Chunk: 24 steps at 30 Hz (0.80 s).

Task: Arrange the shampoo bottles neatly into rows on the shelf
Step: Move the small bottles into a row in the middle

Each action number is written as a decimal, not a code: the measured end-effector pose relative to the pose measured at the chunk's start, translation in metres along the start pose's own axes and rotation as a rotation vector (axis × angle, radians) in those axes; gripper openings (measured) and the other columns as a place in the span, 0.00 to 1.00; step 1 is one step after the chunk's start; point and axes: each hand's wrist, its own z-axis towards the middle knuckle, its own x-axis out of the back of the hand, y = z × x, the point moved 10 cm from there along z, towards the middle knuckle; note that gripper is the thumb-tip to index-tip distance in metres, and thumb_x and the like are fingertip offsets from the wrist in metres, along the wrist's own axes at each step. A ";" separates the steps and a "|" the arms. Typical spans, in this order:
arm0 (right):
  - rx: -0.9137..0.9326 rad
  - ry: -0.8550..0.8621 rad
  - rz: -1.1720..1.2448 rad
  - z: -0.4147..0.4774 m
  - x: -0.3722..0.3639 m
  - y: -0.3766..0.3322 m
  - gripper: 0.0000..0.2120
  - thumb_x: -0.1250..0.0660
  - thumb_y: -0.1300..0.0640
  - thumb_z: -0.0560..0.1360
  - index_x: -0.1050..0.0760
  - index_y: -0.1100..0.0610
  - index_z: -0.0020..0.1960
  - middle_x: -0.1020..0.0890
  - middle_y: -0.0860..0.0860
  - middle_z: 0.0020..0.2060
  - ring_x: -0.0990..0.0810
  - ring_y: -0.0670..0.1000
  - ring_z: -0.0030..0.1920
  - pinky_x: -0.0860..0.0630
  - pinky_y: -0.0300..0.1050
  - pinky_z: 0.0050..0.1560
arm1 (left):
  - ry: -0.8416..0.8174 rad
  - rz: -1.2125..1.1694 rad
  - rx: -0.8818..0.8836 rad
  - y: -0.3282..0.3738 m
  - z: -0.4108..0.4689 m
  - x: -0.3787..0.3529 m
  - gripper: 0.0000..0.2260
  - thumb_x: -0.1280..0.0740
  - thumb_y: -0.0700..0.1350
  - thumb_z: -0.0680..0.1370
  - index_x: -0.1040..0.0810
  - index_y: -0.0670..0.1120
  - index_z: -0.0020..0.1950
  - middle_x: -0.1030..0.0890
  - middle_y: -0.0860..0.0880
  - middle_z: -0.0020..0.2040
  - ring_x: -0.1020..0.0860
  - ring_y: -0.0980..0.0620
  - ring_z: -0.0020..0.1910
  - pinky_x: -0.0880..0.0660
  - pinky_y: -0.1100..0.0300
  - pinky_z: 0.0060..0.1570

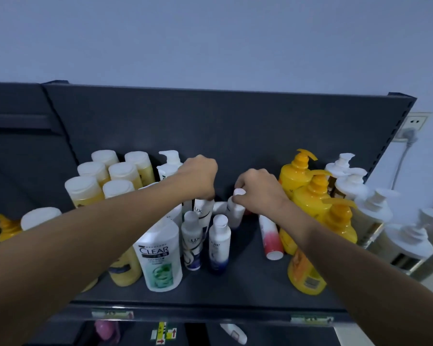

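Observation:
On the dark shelf point(235, 290) stand many shampoo bottles. My right hand point(258, 191) grips the cap end of a small white bottle point(235, 211) near the shelf's middle back. My left hand point(198, 176) is closed over the top of a white LUX bottle point(202, 212). In front stand a white and green CLEAR bottle point(159, 258) and two small white bottles point(192, 242) point(219, 243). A pink and white bottle point(269, 237) lies on its side by my right forearm.
Yellow bottles with white caps point(115, 171) are grouped at the left. Orange pump bottles point(310, 193) and white pump bottles point(355, 186) fill the right. The dark back panel point(223, 121) rises behind. A lower shelf holds a pink item point(105, 330) and a white bottle point(234, 333).

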 end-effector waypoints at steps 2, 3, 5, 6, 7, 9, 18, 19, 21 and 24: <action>0.052 -0.031 0.034 0.000 -0.001 -0.009 0.08 0.27 0.52 0.69 0.15 0.50 0.47 0.14 0.49 0.44 0.16 0.54 0.47 0.19 0.47 0.43 | -0.007 0.030 -0.016 -0.005 -0.003 -0.002 0.06 0.25 0.43 0.70 0.18 0.44 0.44 0.21 0.46 0.37 0.22 0.47 0.34 0.27 0.57 0.29; 0.074 -0.059 0.050 0.000 -0.004 -0.013 0.08 0.27 0.53 0.69 0.15 0.50 0.48 0.13 0.48 0.45 0.16 0.53 0.47 0.18 0.48 0.45 | -0.025 0.038 -0.023 -0.007 -0.004 -0.005 0.07 0.24 0.43 0.69 0.17 0.43 0.45 0.20 0.46 0.37 0.21 0.47 0.33 0.25 0.56 0.29; 0.117 -0.119 0.075 -0.001 -0.012 -0.020 0.09 0.28 0.55 0.70 0.14 0.51 0.49 0.13 0.48 0.46 0.15 0.52 0.49 0.18 0.47 0.48 | -0.071 0.054 -0.037 -0.011 -0.007 -0.015 0.09 0.24 0.42 0.69 0.17 0.42 0.46 0.19 0.45 0.38 0.19 0.47 0.33 0.20 0.54 0.33; 0.138 -0.141 0.088 -0.002 -0.015 -0.023 0.09 0.28 0.56 0.70 0.14 0.52 0.49 0.13 0.48 0.46 0.15 0.51 0.49 0.17 0.47 0.49 | -0.083 0.070 -0.045 -0.013 -0.008 -0.019 0.09 0.23 0.43 0.69 0.17 0.42 0.47 0.18 0.44 0.39 0.18 0.47 0.36 0.19 0.54 0.35; 0.154 -0.153 0.105 -0.003 -0.018 -0.025 0.09 0.27 0.58 0.70 0.14 0.53 0.50 0.13 0.48 0.46 0.15 0.50 0.48 0.17 0.47 0.49 | -0.090 0.086 -0.051 -0.014 -0.009 -0.021 0.10 0.23 0.43 0.69 0.17 0.42 0.48 0.18 0.44 0.41 0.17 0.46 0.38 0.20 0.54 0.35; 0.164 -0.158 0.139 -0.002 -0.019 -0.025 0.10 0.26 0.58 0.70 0.14 0.53 0.52 0.13 0.47 0.47 0.15 0.48 0.47 0.17 0.47 0.51 | -0.108 0.096 -0.055 -0.017 -0.008 -0.023 0.11 0.24 0.44 0.70 0.16 0.42 0.50 0.17 0.43 0.44 0.17 0.46 0.40 0.23 0.56 0.33; -0.165 -0.113 0.206 0.019 -0.007 0.034 0.11 0.26 0.45 0.75 0.14 0.53 0.45 0.14 0.49 0.42 0.16 0.49 0.43 0.17 0.46 0.49 | -0.066 0.241 -0.098 -0.005 0.017 -0.012 0.06 0.30 0.50 0.73 0.19 0.48 0.44 0.22 0.51 0.36 0.23 0.48 0.39 0.36 0.57 0.37; -0.202 -0.086 0.123 0.022 -0.005 0.042 0.10 0.27 0.47 0.75 0.15 0.54 0.46 0.14 0.51 0.45 0.16 0.52 0.47 0.17 0.49 0.49 | -0.047 0.270 -0.105 -0.001 0.024 -0.013 0.04 0.31 0.48 0.72 0.20 0.48 0.43 0.22 0.50 0.36 0.24 0.49 0.38 0.36 0.57 0.39; -0.238 -0.091 -0.038 0.025 -0.007 0.051 0.09 0.27 0.52 0.75 0.17 0.57 0.51 0.15 0.54 0.48 0.16 0.57 0.51 0.18 0.49 0.46 | -0.044 0.362 -0.138 0.007 0.037 -0.020 0.03 0.32 0.45 0.72 0.24 0.49 0.39 0.24 0.51 0.36 0.27 0.50 0.35 0.37 0.55 0.44; -0.251 -0.160 -0.231 0.024 -0.019 0.058 0.09 0.30 0.61 0.76 0.21 0.60 0.56 0.17 0.57 0.53 0.17 0.60 0.55 0.24 0.48 0.42 | -0.114 0.558 -0.255 0.023 0.054 -0.044 0.06 0.33 0.42 0.74 0.27 0.48 0.38 0.24 0.50 0.38 0.27 0.52 0.34 0.35 0.56 0.40</action>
